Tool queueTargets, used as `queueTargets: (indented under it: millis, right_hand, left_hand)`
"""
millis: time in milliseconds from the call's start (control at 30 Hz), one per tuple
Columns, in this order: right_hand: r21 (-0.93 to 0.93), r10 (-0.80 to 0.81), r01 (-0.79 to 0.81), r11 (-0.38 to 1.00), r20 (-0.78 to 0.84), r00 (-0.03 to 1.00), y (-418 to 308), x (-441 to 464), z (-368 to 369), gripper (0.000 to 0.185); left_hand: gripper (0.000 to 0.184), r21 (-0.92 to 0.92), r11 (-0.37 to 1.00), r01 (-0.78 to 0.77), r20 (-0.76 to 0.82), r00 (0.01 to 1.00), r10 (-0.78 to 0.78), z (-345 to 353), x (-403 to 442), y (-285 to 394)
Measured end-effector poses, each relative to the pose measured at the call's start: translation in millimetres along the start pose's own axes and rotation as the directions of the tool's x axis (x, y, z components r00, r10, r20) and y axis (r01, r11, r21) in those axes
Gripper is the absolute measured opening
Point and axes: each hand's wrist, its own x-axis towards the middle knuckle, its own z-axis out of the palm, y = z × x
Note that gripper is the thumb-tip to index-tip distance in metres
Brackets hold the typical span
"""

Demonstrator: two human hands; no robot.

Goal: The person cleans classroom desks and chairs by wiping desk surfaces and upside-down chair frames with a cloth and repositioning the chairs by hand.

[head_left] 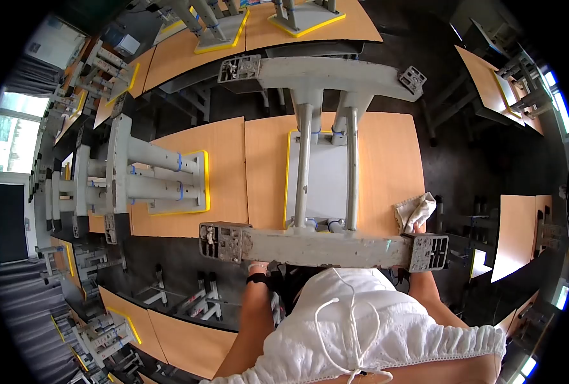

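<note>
A grey metal stool (323, 192) stands upside down on the wooden desk (387, 166) in front of me. Its yellow-edged seat lies on the desktop, and its two long foot bars point up towards me. Past the right end of the nearer foot bar (323, 248), my right hand (421, 227) is closed on a crumpled whitish cloth (416, 211) by the desk's right edge. The bar hides part of that hand. My left hand (257, 265) is at the bar's left part, with a black band on the wrist; its fingers are hidden behind the bar.
Another upturned stool (159, 176) sits on the left half of the desk. More desks (195, 57) with upturned stools stand ahead, left and behind. To the right is a desk (518, 233) beyond the dark floor (463, 173). A window (18, 131) is at the far left.
</note>
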Motion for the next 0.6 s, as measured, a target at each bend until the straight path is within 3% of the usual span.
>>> queueTargets:
  millis: [167, 200, 300, 400, 500, 600]
  right_hand:
    - [-0.043, -0.045, 0.045, 0.998, 0.008, 0.999, -14.2, -0.6, -4.5, 0.020]
    - [-0.051, -0.055, 0.056, 0.997, 0.014, 0.998, -16.7, -1.2, -4.5, 0.020]
    - [-0.067, -0.082, 0.084, 0.994, 0.031, 0.996, -25.1, 0.2, -1.8, 0.020]
    - [-0.078, -0.097, 0.100, 0.992, 0.044, 0.994, -34.3, 4.3, 0.1, 0.020]
    - [-0.092, -0.104, 0.109, 0.990, 0.052, 0.993, -37.3, 5.2, 1.3, 0.020]
    - [-0.101, -0.115, 0.120, 0.988, 0.056, 0.992, -41.0, 6.4, 0.4, 0.020]
  left_hand:
    - [0.044, 0.240, 0.928, -0.284, -0.024, 0.954, 0.298, 8.8, 23.8, -16.7]
    - [0.044, 0.251, 0.927, -0.280, -0.033, 0.954, 0.297, 10.2, 25.8, -16.9]
    - [0.042, 0.259, 0.966, 0.003, -0.024, 1.000, 0.003, 7.5, 12.2, 3.1]
    - [0.043, 0.177, 0.980, 0.091, -0.120, 0.990, -0.071, -1.8, -4.9, 45.3]
    - [0.046, 0.052, 0.998, 0.020, -0.083, 0.996, -0.016, -1.2, -2.1, 33.8]
    - [0.050, 0.059, 0.996, 0.064, -0.021, 0.998, -0.063, -0.6, 10.4, 26.0]
